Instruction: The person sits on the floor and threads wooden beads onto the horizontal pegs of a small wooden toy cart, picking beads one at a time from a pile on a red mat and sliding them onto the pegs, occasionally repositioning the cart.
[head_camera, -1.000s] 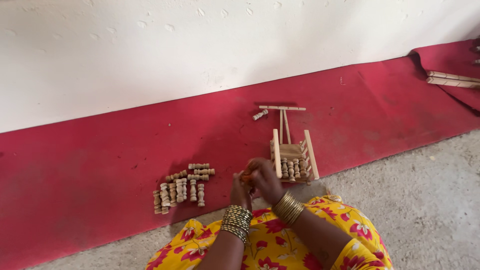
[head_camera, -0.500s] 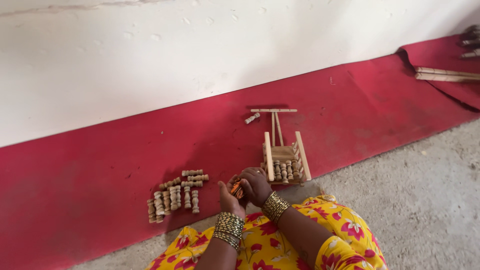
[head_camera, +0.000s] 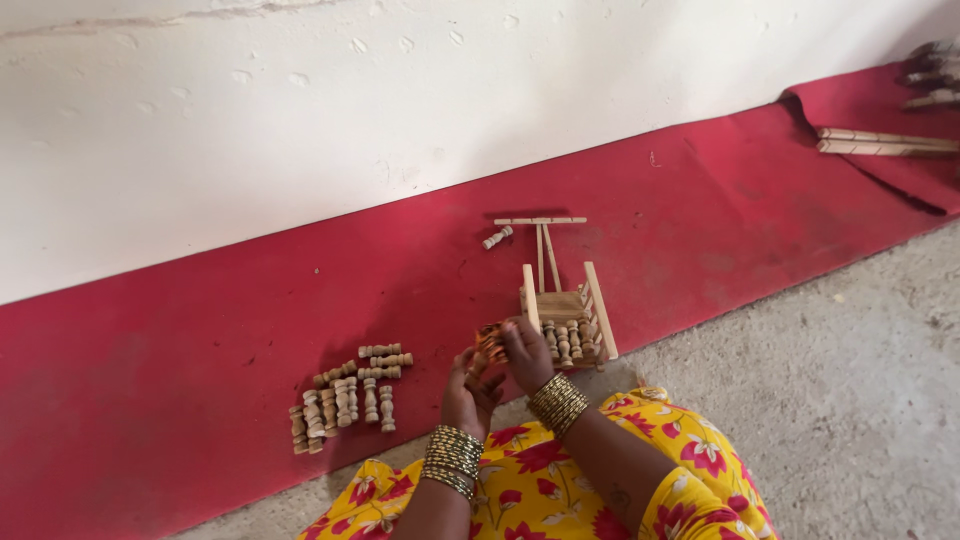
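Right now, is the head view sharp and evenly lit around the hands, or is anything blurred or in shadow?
Head view: even soft daylight, no glare; turned wooden pegs and wooden frame sharp; small orange piece between left hand and right hand too small and shaded to identify.

This looked like a floor-level craft workshop: turned wooden spindles (head_camera: 345, 395) lay in rows on a red mat (head_camera: 180, 330) against a whitewashed wall (head_camera: 300, 110), beside a half-built wooden frame (head_camera: 565, 305) and a rough concrete floor (head_camera: 850, 380).
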